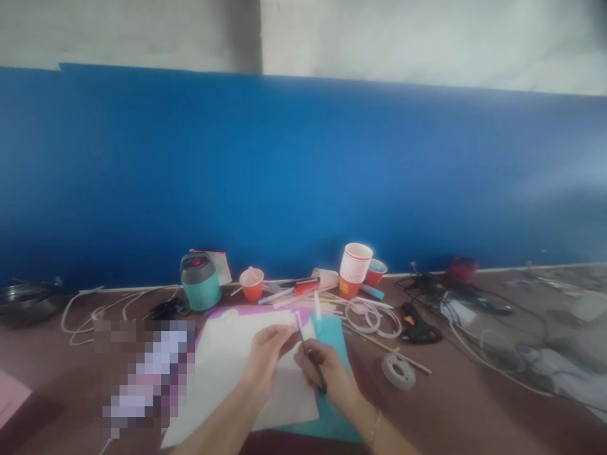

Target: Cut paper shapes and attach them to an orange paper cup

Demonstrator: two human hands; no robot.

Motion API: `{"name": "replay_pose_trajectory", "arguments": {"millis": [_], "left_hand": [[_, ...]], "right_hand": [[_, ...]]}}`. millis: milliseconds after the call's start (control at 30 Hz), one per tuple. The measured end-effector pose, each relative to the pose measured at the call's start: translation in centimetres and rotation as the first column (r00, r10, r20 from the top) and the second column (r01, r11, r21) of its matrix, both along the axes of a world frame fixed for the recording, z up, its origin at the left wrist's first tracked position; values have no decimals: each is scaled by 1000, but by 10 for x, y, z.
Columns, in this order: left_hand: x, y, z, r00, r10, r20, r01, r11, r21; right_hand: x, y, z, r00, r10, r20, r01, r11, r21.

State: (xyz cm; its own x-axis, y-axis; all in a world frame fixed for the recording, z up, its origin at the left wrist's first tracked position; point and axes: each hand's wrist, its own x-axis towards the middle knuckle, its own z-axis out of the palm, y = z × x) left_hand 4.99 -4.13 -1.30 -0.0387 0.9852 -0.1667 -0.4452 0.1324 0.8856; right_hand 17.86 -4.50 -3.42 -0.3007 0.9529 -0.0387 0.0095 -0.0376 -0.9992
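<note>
My right hand (pixel 320 366) is closed on dark-handled scissors (pixel 313 366), whose blades point up and away, toward the fingertips of the other hand. My left hand (pixel 270 347) pinches a small pale piece (pixel 288 320), too blurred to make out well, beside the blades. Both hands are over white paper sheets (pixel 222 373), which lie on teal paper (pixel 337 411) and purple paper.
Behind the hands are a teal jug (pixel 202 287), a red cup (pixel 252 285), stacked paper cups (pixel 355 268) and scattered strips. To the right are a tape roll (pixel 398 371), a wooden stick (pixel 408 360), a black glue gun (pixel 420 330) and cables. A blue panel (pixel 303 170) stands behind.
</note>
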Motion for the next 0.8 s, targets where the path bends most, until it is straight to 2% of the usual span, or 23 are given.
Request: {"name": "replay_pose_trajectory", "arguments": {"millis": [300, 800], "left_hand": [[-1, 1, -1, 1000, -9, 1, 9, 1000, 5], [-3, 1, 8, 999, -28, 17, 29, 999, -20]], "right_hand": [[0, 1, -4, 1000, -2, 16, 2, 1000, 11], [0, 0, -5, 999, -21, 39, 20, 1000, 11]]}}
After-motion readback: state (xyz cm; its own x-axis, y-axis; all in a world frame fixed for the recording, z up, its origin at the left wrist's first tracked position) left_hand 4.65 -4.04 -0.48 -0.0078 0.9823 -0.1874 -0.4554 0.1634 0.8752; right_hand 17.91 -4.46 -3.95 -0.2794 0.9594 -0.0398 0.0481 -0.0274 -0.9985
